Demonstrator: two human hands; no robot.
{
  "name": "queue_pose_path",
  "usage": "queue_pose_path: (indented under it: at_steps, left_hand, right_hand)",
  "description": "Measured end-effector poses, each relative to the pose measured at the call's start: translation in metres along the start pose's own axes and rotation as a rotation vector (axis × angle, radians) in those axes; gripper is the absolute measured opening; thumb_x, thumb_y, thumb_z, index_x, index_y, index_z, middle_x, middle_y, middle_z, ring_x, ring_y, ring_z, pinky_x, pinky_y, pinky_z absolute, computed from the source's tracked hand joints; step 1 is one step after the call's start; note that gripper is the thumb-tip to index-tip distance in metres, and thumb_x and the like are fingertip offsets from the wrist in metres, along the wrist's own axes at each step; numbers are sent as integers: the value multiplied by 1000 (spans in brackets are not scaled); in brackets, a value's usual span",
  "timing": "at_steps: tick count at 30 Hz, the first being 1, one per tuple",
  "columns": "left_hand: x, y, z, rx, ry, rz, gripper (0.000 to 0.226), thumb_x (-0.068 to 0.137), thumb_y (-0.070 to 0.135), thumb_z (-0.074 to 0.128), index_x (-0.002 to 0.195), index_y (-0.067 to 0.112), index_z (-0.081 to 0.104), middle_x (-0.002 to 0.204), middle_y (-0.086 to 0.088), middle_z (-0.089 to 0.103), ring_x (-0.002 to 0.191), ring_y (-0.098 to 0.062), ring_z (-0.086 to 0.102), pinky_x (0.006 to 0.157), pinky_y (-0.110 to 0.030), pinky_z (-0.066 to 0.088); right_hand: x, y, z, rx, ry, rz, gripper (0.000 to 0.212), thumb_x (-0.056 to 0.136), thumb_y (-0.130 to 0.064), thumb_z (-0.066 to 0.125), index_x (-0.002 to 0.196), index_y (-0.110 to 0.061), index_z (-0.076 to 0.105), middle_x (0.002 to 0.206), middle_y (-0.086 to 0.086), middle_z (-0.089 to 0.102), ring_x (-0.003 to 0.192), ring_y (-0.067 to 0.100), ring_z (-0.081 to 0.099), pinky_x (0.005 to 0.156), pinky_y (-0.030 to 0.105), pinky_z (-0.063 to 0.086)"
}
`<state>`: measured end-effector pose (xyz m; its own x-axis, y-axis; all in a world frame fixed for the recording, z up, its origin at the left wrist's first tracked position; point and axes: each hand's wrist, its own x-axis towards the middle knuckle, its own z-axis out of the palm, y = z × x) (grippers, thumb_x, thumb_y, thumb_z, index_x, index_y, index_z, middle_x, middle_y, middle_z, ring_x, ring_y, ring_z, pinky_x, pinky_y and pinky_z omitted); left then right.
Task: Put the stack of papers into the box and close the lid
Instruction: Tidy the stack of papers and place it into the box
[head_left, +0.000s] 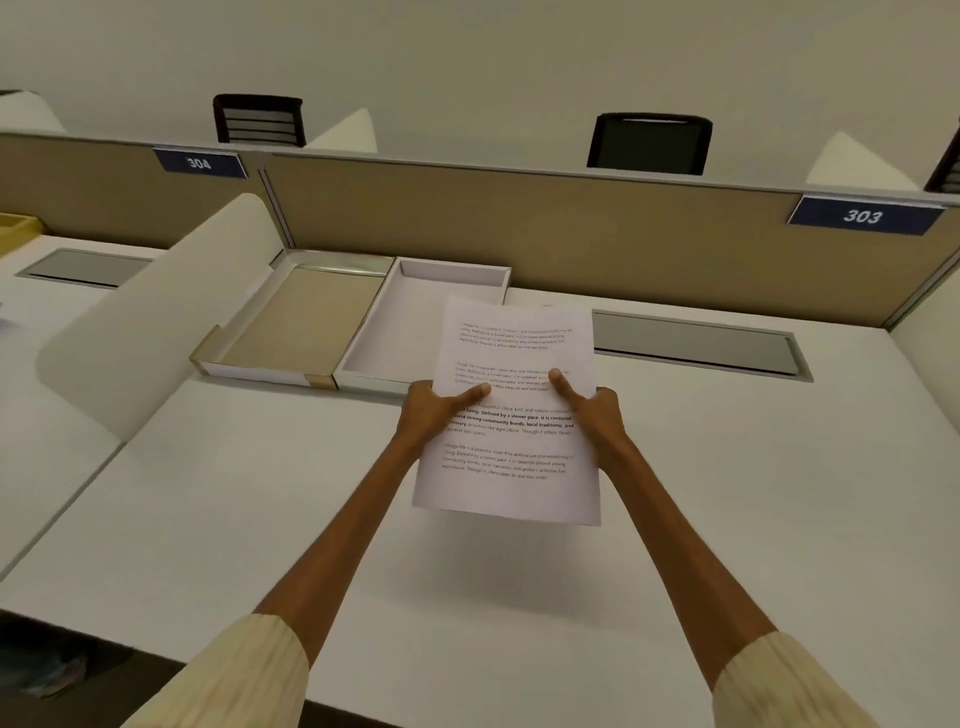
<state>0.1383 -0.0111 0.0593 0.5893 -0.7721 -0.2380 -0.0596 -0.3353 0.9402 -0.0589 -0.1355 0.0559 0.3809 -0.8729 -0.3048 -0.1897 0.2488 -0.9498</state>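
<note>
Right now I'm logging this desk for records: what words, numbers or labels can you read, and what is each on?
"303": blue sign on the partition, right.
"304": blue sign on the partition, left.
"strong community bonds, local traditions, and": bold line on the stack of papers, held by the left hand and right hand; remaining print too blurred.
Box and lid: no text.

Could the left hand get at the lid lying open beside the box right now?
Probably not yet: the left hand is gripping the stack of papers. The path to the lid itself looks clear.
</note>
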Motion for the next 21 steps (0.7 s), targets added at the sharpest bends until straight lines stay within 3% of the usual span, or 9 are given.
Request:
queue_pose_path:
  at_steps: [3, 6, 9, 17, 21]
  left_hand:
    - [27, 5, -28, -22, -1, -84, 50, 63, 51, 85, 95, 17, 70, 92, -6, 79, 76, -24, 78, 66, -36, 64]
    - [62, 9, -58, -60, -26, -152, 51, 67, 50, 83, 98, 13, 68, 93, -8, 78, 76, -23, 77, 63, -34, 63]
    - [104, 9, -89, -76, -54, -173, 60, 73, 50, 79, 111, 6, 67, 102, -14, 76, 88, -32, 75, 79, -45, 62]
    - [213, 12, -140, 64, -121, -166, 56, 83, 53, 67, 113, 6, 65, 108, -14, 74, 82, -27, 74, 65, -32, 60]
    - [255, 6, -145, 59, -223, -223, 49, 90, 42, 64, 121, 5, 61, 119, -18, 71, 92, -30, 71, 78, -39, 59]
  right_hand:
    - [20, -15, 26, 34, -51, 38, 51, 84, -46, 69, 111, -3, 62, 105, 16, 74, 85, 32, 74, 73, 41, 63]
    - [48, -27, 57, 110, -83, 70, 52, 86, -33, 71, 119, 6, 60, 112, 21, 71, 94, 39, 72, 83, 50, 59]
    - [75, -40, 93, 158, -70, 94, 45, 89, -21, 70, 121, 9, 60, 116, 26, 69, 97, 41, 69, 86, 53, 57]
    - [154, -60, 170, 117, 4, 152, 54, 89, -26, 70, 128, 7, 52, 120, 23, 67, 105, 42, 68, 92, 58, 54]
    - [189, -55, 184, 74, 46, 167, 53, 89, -29, 69, 127, 4, 51, 120, 21, 67, 102, 39, 69, 90, 55, 56]
